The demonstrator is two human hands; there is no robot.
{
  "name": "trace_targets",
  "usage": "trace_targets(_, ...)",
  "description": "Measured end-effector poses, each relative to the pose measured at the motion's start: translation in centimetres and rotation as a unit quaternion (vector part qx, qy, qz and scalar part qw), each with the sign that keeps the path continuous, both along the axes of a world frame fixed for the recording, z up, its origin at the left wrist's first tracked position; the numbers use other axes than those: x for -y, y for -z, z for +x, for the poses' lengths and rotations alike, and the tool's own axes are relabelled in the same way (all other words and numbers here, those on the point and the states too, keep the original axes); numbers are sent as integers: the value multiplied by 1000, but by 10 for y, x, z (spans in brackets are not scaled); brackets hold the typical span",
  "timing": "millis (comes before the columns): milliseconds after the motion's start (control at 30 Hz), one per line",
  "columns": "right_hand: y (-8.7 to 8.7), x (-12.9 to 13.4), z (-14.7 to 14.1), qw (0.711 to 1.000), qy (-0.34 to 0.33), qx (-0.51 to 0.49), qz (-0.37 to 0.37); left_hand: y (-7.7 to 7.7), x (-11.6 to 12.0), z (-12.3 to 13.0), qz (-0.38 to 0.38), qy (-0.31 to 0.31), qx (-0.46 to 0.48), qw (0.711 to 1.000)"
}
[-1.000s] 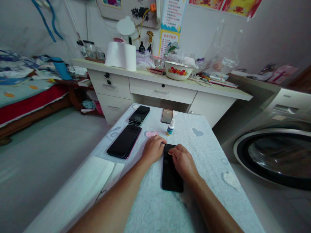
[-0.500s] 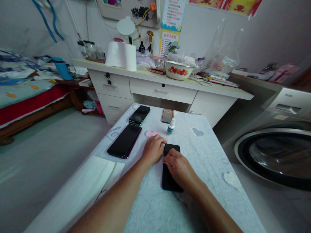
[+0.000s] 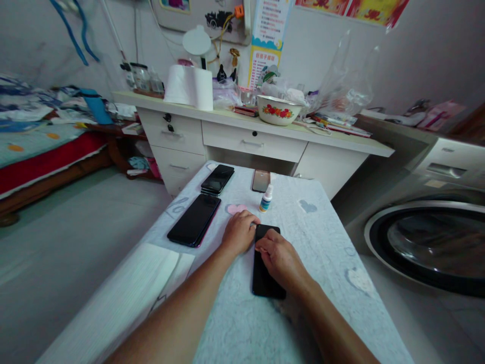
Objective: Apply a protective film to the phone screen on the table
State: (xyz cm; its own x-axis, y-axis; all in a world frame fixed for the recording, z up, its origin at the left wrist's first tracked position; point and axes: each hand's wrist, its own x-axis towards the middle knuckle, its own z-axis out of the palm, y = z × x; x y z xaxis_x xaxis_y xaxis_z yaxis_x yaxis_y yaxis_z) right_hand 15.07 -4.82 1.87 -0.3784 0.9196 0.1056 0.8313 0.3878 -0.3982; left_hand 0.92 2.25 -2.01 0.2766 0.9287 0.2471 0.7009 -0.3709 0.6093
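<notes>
A black smartphone [image 3: 267, 280] lies screen up on the cloth-covered table. At its upper left edge my left hand [image 3: 239, 232] is closed, fingertips against the phone's corner. Over the upper half of the screen my right hand [image 3: 281, 257] is pinched, fingers pressed together; whatever they hold is too small or hidden to make out. Just beyond my left hand stands a small white spray bottle [image 3: 265, 198] with a blue and yellow label. To the left lies a large dark phone stack [image 3: 195, 220], and farther back a smaller phone stack [image 3: 217, 179].
A brownish phone case [image 3: 261, 180] lies at the table's far edge. White folded paper [image 3: 125, 293] lies along the left side. Behind stands a white desk [image 3: 227, 134] bearing a flowered bowl [image 3: 279, 110] and a paper roll [image 3: 189, 87]. A washing machine [image 3: 435, 177] stands right.
My right hand has shifted slightly up and to the right over the phone's screen, still pinched. My left hand and the phone look unmoved.
</notes>
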Motion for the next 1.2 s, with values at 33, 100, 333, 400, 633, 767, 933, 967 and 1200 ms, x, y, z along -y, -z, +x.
trace_targets(33, 1, -2, 0, 1000, 8, 0, 3, 0, 0, 0, 2, 1, -2, 1000)
trace_targets(100, 1, -6, 1, 1000, 25, 0, 7, 1, -1, 0, 8, 2, -3, 1000)
trace_targets(333, 7, -18, 9, 994, 100, 11, 38, 4, -2, -1, 26, 10, -3, 1000)
trace_targets(400, 10, -21, 12, 991, 122, 17, 47, 4, -2, -1, 24, 12, -6, 1000)
trace_targets(633, 13, -24, 14, 984, 161, 29, 65, 5, -2, -1, 26, 11, -8, 1000)
trace_targets(767, 13, -22, 10, 988, 137, 23, 67, 4, -2, -1, 22, 11, -11, 1000)
trace_targets(933, 11, -19, 5, 995, 76, 8, 61, 5, -2, 0, 27, 12, -7, 1000)
trace_targets(967, 10, -18, 4, 996, 63, 7, 57, 6, -3, 0, 29, 11, -5, 1000)
trace_targets(1200, 8, -20, -1, 997, 43, 14, 54, 8, -4, 0, 30, 11, -5, 999)
